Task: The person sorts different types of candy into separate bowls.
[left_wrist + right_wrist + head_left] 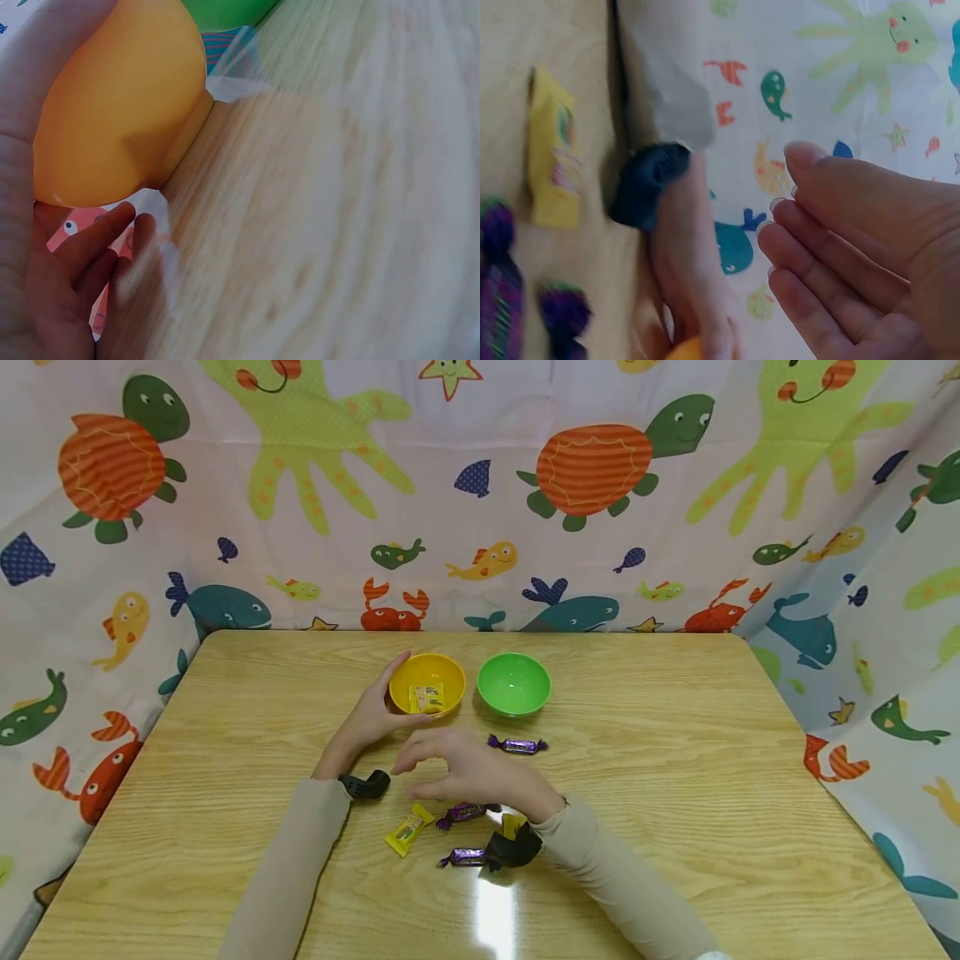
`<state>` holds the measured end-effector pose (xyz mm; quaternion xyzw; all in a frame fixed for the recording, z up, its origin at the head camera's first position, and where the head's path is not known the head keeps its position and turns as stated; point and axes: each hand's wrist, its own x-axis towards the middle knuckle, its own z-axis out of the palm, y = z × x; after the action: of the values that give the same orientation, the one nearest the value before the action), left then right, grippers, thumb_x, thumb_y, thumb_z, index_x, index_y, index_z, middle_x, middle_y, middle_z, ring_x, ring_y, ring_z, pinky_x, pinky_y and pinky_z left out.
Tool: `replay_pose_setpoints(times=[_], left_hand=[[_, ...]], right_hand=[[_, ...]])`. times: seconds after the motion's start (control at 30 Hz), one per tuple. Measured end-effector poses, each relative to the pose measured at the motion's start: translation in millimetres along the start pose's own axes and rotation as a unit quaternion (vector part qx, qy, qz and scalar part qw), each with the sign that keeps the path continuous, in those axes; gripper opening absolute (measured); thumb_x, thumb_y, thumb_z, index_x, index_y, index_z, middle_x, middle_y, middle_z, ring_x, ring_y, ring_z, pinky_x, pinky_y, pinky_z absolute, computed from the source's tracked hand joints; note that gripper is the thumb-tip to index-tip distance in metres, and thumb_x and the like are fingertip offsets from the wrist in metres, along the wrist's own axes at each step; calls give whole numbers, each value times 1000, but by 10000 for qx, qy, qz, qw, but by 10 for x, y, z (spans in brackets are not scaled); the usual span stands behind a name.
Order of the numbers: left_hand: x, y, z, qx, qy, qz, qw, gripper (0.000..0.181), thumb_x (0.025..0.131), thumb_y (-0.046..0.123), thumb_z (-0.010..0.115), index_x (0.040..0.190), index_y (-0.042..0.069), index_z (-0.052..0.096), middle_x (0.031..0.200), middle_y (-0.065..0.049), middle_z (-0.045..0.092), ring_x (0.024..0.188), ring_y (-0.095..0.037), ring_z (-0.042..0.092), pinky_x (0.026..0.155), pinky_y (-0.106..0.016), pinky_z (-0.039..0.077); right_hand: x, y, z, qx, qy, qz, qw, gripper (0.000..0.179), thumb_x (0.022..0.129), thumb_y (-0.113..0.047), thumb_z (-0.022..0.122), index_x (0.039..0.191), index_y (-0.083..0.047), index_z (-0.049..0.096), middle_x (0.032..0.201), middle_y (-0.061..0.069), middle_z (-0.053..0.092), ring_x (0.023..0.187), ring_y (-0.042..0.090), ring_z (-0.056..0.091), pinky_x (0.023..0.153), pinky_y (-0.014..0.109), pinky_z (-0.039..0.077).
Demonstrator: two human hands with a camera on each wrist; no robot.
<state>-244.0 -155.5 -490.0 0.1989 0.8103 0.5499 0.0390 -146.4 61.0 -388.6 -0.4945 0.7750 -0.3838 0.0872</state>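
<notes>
My left hand [375, 708] holds the side of a yellow bowl [401, 675], its thumb along the near side and fingers around the left. A yellow-wrapped candy [426, 697] lies inside; whether it is more than one I cannot tell. In the left wrist view the bowl [127, 105] fills the upper left, beside the fingers [97, 240]. My right hand [472, 768] hovers over the table in front of the bowl with relaxed, slightly bent fingers. The right wrist view shows nothing in that hand [855, 255]. Below it lie a yellow candy [409, 830] and a purple-wrapped candy [463, 813].
A green bowl [513, 685] stands right of the yellow one, with a purple candy [517, 746] in front. Another purple candy [467, 857] and a yellow one [513, 825] lie partly hidden by the right wrist's camera. A patterned curtain [480, 510] surrounds the wooden table [675, 760].
</notes>
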Motion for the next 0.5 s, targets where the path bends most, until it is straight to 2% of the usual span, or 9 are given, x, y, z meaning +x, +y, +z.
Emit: replay_pose_setpoints(times=[0.2, 0.37, 0.5], left_hand=[[-2, 23, 1, 155, 74, -87, 9998, 109, 76, 33, 88, 160, 20, 19, 161, -6, 27, 144, -29, 29, 117, -55, 19], [5, 40, 8, 107, 28, -90, 9999, 110, 76, 33, 88, 160, 20, 19, 161, -6, 27, 144, -28, 28, 118, -54, 18], [-9, 43, 5, 66, 51, -133, 9999, 110, 75, 35, 88, 160, 20, 19, 161, -6, 27, 145, -28, 28, 117, -55, 19]], right_hand=[[-6, 44, 161, -104, -554, -291, 9980, 24, 86, -12, 79, 109, -6, 73, 109, 2, 68, 104, 6, 60, 94, 21, 48], [4, 120, 299, -117, -1111, -100, 9937, 26, 87, -12, 78, 111, -6, 72, 112, -3, 66, 105, 4, 57, 95, 14, 42], [4, 168, 402, -247, -1405, -38, 9898, 26, 86, -14, 79, 111, -9, 73, 112, -5, 64, 106, 1, 54, 98, 13, 39]])
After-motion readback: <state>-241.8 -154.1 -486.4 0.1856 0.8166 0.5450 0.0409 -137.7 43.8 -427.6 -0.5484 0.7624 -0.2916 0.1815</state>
